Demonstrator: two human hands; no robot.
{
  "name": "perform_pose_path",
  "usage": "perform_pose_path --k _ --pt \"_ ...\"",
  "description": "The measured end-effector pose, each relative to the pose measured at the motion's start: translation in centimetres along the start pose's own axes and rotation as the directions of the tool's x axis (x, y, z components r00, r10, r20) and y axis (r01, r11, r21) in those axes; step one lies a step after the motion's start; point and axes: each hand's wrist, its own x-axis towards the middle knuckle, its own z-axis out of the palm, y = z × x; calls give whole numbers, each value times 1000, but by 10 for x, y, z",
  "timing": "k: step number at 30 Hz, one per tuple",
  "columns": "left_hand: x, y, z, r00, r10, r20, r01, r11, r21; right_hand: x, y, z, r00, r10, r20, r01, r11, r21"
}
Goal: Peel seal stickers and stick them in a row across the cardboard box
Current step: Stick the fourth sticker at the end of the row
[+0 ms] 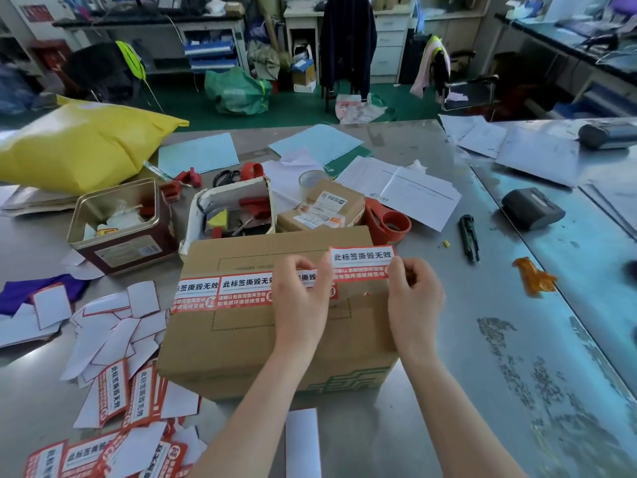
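A brown cardboard box sits on the metal table in front of me. Three red-and-white seal stickers run in a row across its top from the left edge; the third is partly hidden under my left hand. Both hands hold one more seal sticker just above the box's right part: my left fingers pinch its left edge and my right hand pinches its right lower corner. Loose stickers and white backing papers lie scattered at the lower left.
Behind the box stand an open tin, a white tray of tools, a small parcel, a red tape dispenser and a tape roll. A dark knife, an orange scrap and label printers lie right.
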Motion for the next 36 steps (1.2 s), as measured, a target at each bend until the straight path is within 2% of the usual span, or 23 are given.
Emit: perform_pose_path --k 2,6,10,20,36 --pt "2 -3 -5 999 -32 11 33 999 -14 4 4 -3 998 54 -9 -54 998 24" --pt "4 -9 -14 990 57 132 -79 983 163 5 11 -5 992 112 58 -113 994 11" --pt "3 -11 -14 970 112 216 -162 961 226 5 12 -5 991 109 80 -106 994 -34" --pt "2 -14 -13 956 177 234 -249 911 329 3 9 -3 992 78 103 -62 987 -149" --pt "3 -16 -11 943 210 259 -300 873 384 4 11 -3 993 72 93 -57 986 -156"
